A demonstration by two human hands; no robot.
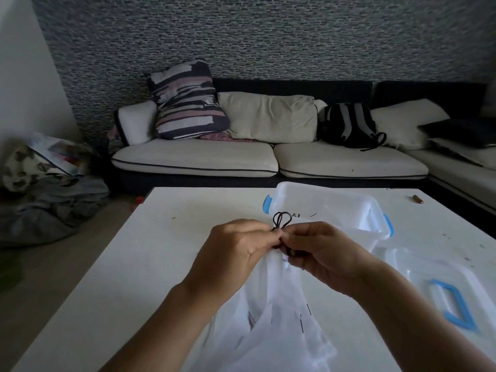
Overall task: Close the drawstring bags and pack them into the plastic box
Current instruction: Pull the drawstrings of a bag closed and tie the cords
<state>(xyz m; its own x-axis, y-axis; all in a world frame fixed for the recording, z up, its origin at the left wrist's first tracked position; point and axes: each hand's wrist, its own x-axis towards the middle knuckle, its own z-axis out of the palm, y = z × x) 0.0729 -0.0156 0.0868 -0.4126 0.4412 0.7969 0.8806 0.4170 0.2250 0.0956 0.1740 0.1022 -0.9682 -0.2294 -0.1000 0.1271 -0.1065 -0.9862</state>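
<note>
Bag's lower end ran off the bottom edge. Left hand (236,253) and right hand (319,253) both pinched the dark drawstring (280,220) over the white bag (279,304); plastic box (349,208) just behind, bare surface (150,251) to the left.

No legible text, label, brand or number appears. Dark printed marks on the white drawstring bag (271,304), just in front of the plastic box (332,210), are too blurred to read.
</note>
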